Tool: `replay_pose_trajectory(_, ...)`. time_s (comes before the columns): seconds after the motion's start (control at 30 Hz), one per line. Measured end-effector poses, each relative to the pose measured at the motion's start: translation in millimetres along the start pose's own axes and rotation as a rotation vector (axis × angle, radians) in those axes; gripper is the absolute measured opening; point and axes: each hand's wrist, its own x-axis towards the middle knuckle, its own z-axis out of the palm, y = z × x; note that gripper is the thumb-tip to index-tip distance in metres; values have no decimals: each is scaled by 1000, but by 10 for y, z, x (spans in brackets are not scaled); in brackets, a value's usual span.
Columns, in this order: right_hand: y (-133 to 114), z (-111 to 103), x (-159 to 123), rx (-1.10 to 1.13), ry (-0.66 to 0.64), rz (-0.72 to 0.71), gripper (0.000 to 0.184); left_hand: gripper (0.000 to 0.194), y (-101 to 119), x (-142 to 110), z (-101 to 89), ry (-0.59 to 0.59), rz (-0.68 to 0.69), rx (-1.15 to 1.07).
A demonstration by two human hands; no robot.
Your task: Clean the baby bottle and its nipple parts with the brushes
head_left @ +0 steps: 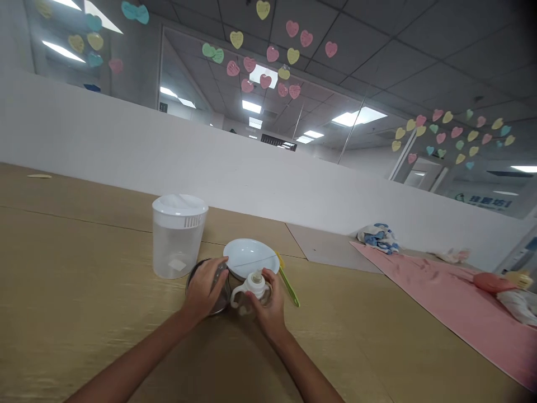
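Note:
In the head view my right hand (272, 308) is closed around a white two-handled baby bottle (255, 284), upright with its pale spout on top. My left hand (203, 291) curls over a dark, shiny round metal bowl (221, 302), thumb and fingers bent against it; the hand covers much of the bowl. Right behind both hands lies a pale blue-white plate (247, 253). A slim green and yellow utensil (290, 286) rests along the plate's right side. Behind my left hand stands a tall translucent plastic bucket (175, 246) with a white lid.
Everything stands on a brown table (104, 274). To the right a pink cloth (440, 291) runs along it, with a blue and white cloth bundle (380, 238) and a coral-red item (493, 282). A low white wall (235, 173) with glass above borders the back.

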Motion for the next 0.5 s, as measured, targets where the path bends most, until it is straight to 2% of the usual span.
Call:
replay_pose_trajectory(0.07,17,-2,-3,-8,-26,-19,55,35,-138,57,-21,17,-75,70)
replay_pose_trajectory(0.2,40,-12,-16,-43,-79,-79,58,33,-333,75,14,-88,-104,200)
replay_pose_trajectory(0.4,25,-35,5,-84,-25,-111,48,23,-248,63,-22,-166,-226,294)
replay_pose_trajectory(0.5,9,-40,14,-86,-10,-140,46,23,-205,88,-53,-132,-302,268)
